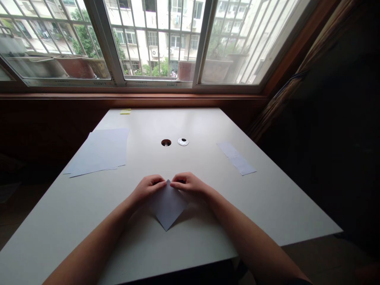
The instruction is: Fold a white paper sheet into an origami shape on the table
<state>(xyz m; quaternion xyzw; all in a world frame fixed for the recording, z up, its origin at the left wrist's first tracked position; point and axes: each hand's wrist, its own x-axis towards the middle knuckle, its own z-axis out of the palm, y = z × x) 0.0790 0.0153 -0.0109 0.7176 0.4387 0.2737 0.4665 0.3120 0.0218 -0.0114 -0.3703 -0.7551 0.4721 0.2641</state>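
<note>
One paper piece (168, 208) in my view, cornerwise on white table (145, 146), toward near edge. I see left hand (148, 186) pinching it beside far corner, thumb and fingers narrow; right hand (190, 182) likewise, opposite side. Overlapping paper sheets (103, 150) farther left; paper strip (236, 158) farther right. Beyond hands, round cable hole (166, 143), grommet cover (183, 141) just beside.

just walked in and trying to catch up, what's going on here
A person has both hands, left and right, on a small piece of paper at a white table, fingertips at its far corner. The paper is turned cornerwise, one point facing the person. Larger sheets lie off to the left, and a paper strip lies to the right.
</note>
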